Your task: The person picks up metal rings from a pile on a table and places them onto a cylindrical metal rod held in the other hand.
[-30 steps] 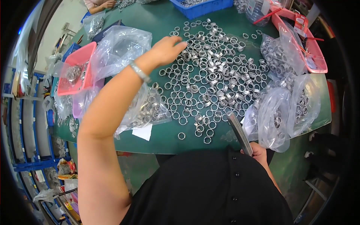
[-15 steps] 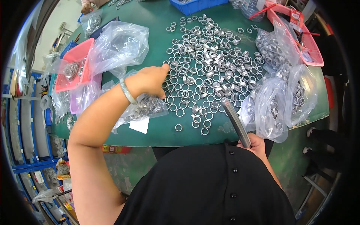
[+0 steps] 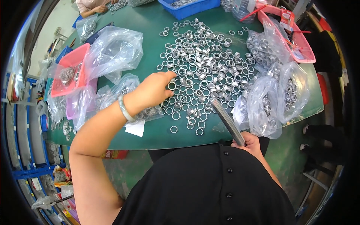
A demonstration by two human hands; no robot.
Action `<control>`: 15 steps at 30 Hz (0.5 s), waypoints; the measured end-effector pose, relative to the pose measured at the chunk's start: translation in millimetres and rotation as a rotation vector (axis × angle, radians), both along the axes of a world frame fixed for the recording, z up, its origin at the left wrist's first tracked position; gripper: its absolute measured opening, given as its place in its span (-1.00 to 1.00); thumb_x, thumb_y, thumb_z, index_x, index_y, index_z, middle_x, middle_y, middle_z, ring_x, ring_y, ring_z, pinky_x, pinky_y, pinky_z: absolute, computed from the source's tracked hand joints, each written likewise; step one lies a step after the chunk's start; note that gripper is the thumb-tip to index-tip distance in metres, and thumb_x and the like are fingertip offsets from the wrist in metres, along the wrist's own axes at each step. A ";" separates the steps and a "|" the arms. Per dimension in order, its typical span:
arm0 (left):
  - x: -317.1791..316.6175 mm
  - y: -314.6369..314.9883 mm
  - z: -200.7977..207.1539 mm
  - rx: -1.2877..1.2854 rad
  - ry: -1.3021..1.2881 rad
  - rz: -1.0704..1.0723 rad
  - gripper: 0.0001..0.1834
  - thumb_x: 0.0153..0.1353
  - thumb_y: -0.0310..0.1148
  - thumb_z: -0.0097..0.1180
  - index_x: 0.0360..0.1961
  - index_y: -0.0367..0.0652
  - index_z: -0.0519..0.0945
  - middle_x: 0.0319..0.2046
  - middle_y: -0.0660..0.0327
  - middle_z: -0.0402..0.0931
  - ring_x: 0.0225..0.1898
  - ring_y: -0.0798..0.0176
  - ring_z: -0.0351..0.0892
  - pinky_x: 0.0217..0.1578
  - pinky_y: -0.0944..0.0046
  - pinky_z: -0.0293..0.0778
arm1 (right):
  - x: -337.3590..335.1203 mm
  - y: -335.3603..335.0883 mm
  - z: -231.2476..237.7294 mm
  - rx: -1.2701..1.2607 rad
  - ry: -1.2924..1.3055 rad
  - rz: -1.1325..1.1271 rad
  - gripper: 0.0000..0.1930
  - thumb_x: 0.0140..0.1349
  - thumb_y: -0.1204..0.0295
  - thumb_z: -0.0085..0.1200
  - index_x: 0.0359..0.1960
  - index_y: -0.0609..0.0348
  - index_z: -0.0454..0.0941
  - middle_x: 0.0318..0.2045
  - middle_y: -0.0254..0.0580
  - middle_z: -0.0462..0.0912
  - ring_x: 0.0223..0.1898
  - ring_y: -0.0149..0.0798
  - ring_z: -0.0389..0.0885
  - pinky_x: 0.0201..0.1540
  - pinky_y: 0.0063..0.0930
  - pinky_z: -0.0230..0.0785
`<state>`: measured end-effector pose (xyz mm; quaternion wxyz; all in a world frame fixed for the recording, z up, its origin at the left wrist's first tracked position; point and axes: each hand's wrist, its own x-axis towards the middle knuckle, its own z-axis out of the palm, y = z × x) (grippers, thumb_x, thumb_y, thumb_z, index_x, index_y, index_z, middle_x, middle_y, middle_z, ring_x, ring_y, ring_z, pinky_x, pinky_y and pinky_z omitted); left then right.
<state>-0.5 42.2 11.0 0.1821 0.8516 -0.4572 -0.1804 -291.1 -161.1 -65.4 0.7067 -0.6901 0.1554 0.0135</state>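
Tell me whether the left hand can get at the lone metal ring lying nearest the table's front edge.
Probably yes. The left hand rests at the pile's near edge, and the lone ring lies on bare green table just below it, with nothing over it. The right hand holding the rod stays aside.

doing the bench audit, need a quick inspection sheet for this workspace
surface: green table, mostly covered.
job's things: loose metal rings spread in a heap; long rod stacked with rings.
clutter: clear plastic bags of rings on both sides; pink trays; blue bin; white paper slip.
grips: left hand rests on the rings, bangle on wrist; right hand shut on the rod.
cables: nothing seen.
surroundings: blue shelving at left; another person's hand at the far edge.
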 end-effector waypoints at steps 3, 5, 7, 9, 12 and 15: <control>-11.4 -20.8 11.6 -0.072 -0.283 -0.112 -0.60 -0.11 -0.41 0.19 -0.16 -0.19 0.44 -0.39 0.11 0.42 -0.37 0.10 0.46 -0.32 0.20 0.38 | 2.3 2.4 4.3 0.038 0.014 -0.023 -0.84 -0.06 0.54 0.20 -0.42 0.26 0.50 -0.53 -0.46 0.45 -0.52 -0.64 0.32 -0.47 -0.74 0.16; -16.3 -40.6 14.9 -0.162 -0.332 -0.186 -0.66 -0.07 -0.38 0.15 -0.20 -0.17 0.46 -0.32 0.13 0.42 -0.26 0.07 0.42 -0.27 0.18 0.38 | 2.5 1.9 4.0 0.028 0.014 -0.001 -0.83 -0.05 0.53 0.20 -0.41 0.25 0.50 -0.53 -0.47 0.45 -0.52 -0.65 0.32 -0.48 -0.74 0.16; -19.9 -69.5 12.9 -0.266 -0.338 -0.359 -0.65 -0.05 -0.38 0.14 -0.17 -0.16 0.46 -0.15 0.10 0.37 -0.09 0.03 0.34 -0.12 0.16 0.31 | 2.3 1.0 1.5 0.007 -0.002 0.012 -0.83 -0.05 0.52 0.20 -0.40 0.25 0.50 -0.52 -0.49 0.44 -0.52 -0.65 0.32 -0.48 -0.76 0.17; -23.8 -96.5 6.0 -0.358 -0.380 -0.513 -0.62 -0.05 -0.38 0.13 -0.14 -0.15 0.44 -0.05 0.10 0.32 0.02 0.01 0.25 -0.01 0.11 0.22 | 2.1 1.3 0.5 0.013 0.011 0.013 -0.83 -0.05 0.52 0.21 -0.40 0.25 0.50 -0.52 -0.49 0.44 -0.51 -0.65 0.32 -0.48 -0.76 0.17; -32.8 -136.5 -5.4 -0.333 -0.398 -0.664 -0.58 -0.01 -0.35 0.09 -0.06 -0.15 0.39 0.07 0.15 0.25 0.17 0.01 0.10 0.10 -0.01 0.06 | 1.3 1.7 2.3 0.064 0.022 0.007 -0.80 -0.04 0.51 0.22 -0.37 0.26 0.49 -0.50 -0.46 0.46 -0.47 -0.65 0.37 -0.44 -0.76 0.23; -36.5 -163.0 -14.4 -0.268 -0.358 -0.783 -0.57 -0.01 -0.35 0.06 -0.05 -0.15 0.37 0.09 0.15 0.21 0.22 0.00 0.01 0.16 -0.11 -0.08 | -0.5 -1.2 1.3 0.116 0.026 0.050 -0.79 0.01 0.50 0.18 -0.32 0.28 0.47 -0.44 -0.40 0.48 -0.40 -0.63 0.42 -0.37 -0.73 0.28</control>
